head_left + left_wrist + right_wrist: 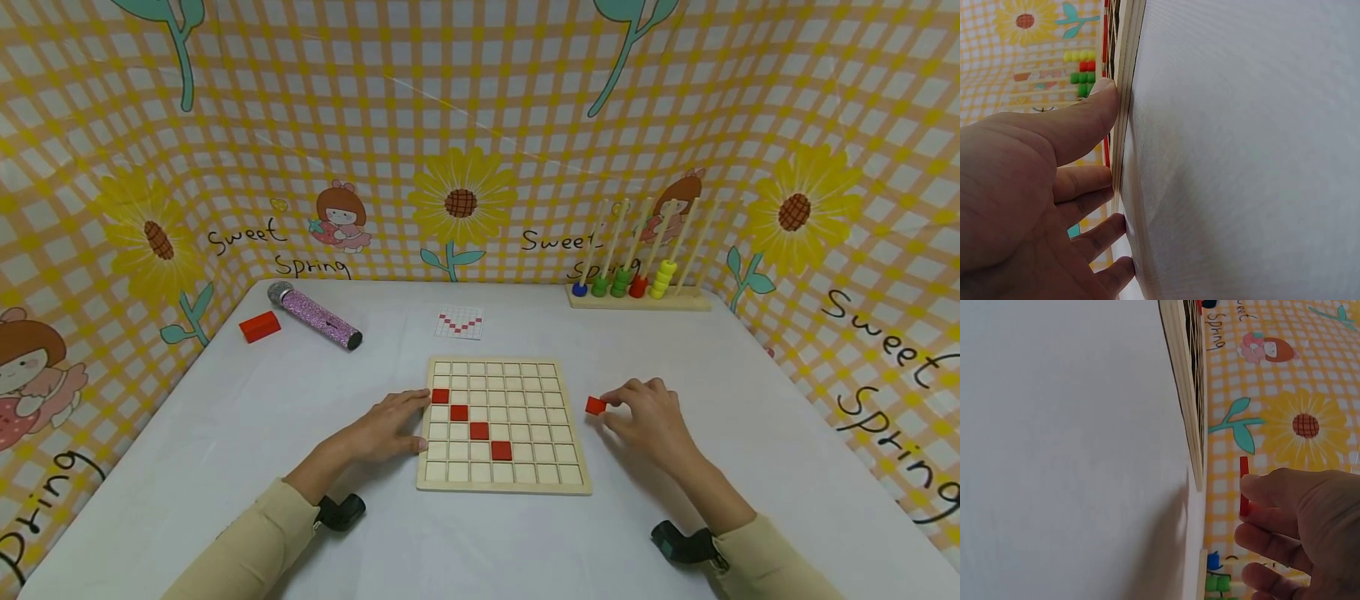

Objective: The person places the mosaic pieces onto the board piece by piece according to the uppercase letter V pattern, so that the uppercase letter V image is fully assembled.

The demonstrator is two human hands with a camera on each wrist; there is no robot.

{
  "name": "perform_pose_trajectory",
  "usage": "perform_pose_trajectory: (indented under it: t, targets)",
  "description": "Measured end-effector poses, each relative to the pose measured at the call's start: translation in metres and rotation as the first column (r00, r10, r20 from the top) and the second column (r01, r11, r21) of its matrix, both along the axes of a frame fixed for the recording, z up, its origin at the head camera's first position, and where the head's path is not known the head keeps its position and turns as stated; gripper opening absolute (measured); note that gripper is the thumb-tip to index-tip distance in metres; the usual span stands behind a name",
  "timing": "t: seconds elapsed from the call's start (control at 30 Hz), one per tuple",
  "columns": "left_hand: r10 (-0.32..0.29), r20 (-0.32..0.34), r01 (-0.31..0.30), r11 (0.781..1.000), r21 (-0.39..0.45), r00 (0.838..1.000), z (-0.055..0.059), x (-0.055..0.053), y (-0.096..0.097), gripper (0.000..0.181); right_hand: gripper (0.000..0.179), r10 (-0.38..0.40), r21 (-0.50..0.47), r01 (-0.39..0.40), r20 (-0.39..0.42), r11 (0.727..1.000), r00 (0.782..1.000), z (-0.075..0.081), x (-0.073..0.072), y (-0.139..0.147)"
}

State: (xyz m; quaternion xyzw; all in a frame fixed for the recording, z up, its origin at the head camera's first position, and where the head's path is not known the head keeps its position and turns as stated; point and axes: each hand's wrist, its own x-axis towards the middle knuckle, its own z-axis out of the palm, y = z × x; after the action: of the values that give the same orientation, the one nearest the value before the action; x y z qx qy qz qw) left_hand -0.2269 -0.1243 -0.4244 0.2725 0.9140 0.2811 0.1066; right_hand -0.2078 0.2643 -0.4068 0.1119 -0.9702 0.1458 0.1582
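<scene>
A wooden grid board point(540, 471) lies flat in front of me, with several red square tiles point(479, 431) set in its cells along a diagonal from upper left toward lower middle. My left hand point(386, 427) rests at the board's left edge, its straight fingertips and thumb touching the rim. Off the right side of the board, my right hand point(651, 421) pinches one more red tile point(596, 406) between thumb and finger. Seen edge-on in the right wrist view, that thin tile point(1244, 487) is held above the tabletop.
Behind the board lies a small pattern card point(460, 323) with a red V of squares. A glittery pink microphone point(318, 317) and a red block point(260, 327) are at the back left. At the back right stands a bead abacus point(637, 298). Patterned cloth walls surround the white table.
</scene>
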Motion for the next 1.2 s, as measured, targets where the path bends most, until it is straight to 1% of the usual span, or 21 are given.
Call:
perform_pose_trajectory:
  t: [0.13, 0.37, 0.7, 0.83, 1.03, 1.2]
  targets:
    - [-0.003, 0.002, 0.002, 1.000, 0.005, 1.000, 0.000, 0.000, 0.000, 0.068, 0.020, 0.026, -0.019, -0.026, -0.002, 0.999, 1.000, -0.001, 0.001, -0.009]
    - [0.003, 0.009, -0.003, 1.000, 0.007, 1.000, 0.001, 0.001, 0.000, 0.068, 0.019, 0.091, -0.042, -0.092, -0.031, 0.995, 0.995, -0.004, 0.002, -0.024]
    - [0.003, 0.010, -0.003, 1.000, 0.005, 1.000, 0.002, 0.001, 0.000, 0.068, 0.017, 0.133, -0.063, -0.134, -0.017, 0.989, 0.991, -0.006, 0.002, -0.044]
    - [0.005, 0.012, -0.005, 1.000, 0.000, 1.000, 0.002, 0.001, 0.000, 0.068, 0.017, 0.142, -0.051, -0.142, -0.005, 0.988, 0.990, -0.006, 0.003, -0.051]
    - [0.010, 0.012, -0.010, 1.000, -0.002, 1.000, 0.002, 0.001, 0.000, 0.068, 0.020, 0.132, 0.002, -0.132, 0.052, 0.991, 0.990, -0.008, 0.002, -0.063]
    - [0.008, 0.009, -0.008, 1.000, 0.000, 1.000, 0.001, 0.001, 0.000, 0.068, 0.020, 0.144, -0.011, -0.143, 0.074, 0.990, 0.987, -0.010, 0.003, -0.070]
